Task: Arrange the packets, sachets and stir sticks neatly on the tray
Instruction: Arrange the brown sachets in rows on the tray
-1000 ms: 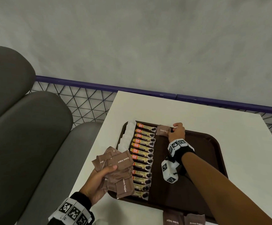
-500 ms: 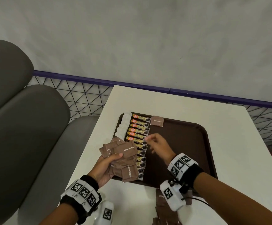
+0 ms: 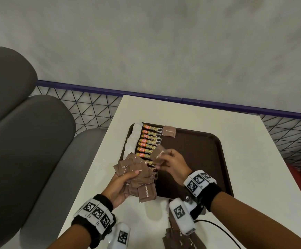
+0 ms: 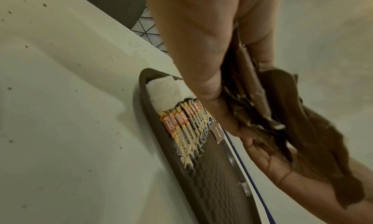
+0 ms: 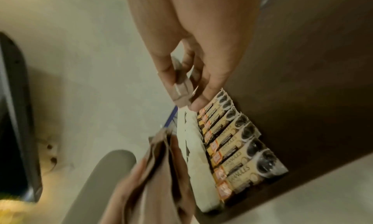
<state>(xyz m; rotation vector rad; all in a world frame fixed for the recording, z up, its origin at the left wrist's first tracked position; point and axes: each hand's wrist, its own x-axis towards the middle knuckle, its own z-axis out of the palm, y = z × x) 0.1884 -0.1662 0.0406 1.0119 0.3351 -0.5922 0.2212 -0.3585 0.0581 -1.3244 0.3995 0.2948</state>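
A brown tray (image 3: 200,159) lies on the white table (image 3: 182,112). Along its left side runs a column of white sachets (image 3: 132,141) and a row of several yellow coffee stick packets (image 3: 148,141). One brown sugar sachet (image 3: 169,131) lies flat at the tray's far edge, beside the top coffee packet. My left hand (image 3: 122,182) grips a loose bunch of brown sugar sachets (image 3: 139,178) over the tray's near left corner. My right hand (image 3: 171,162) pinches a single brown sachet (image 3: 158,154) just above the coffee packets, seen also as the pinched sachet (image 5: 181,90) in the right wrist view.
More brown sachets (image 3: 180,236) lie on the table by the near edge, partly under my right wrist. Grey seat cushions (image 3: 25,141) stand to the left. A wire mesh fence with a purple rail (image 3: 110,90) runs behind the table.
My right hand left one sachet at the tray's far edge, drew back toward the left hand's bunch and now pinches another sachet. The left hand kept hold of its bunch.
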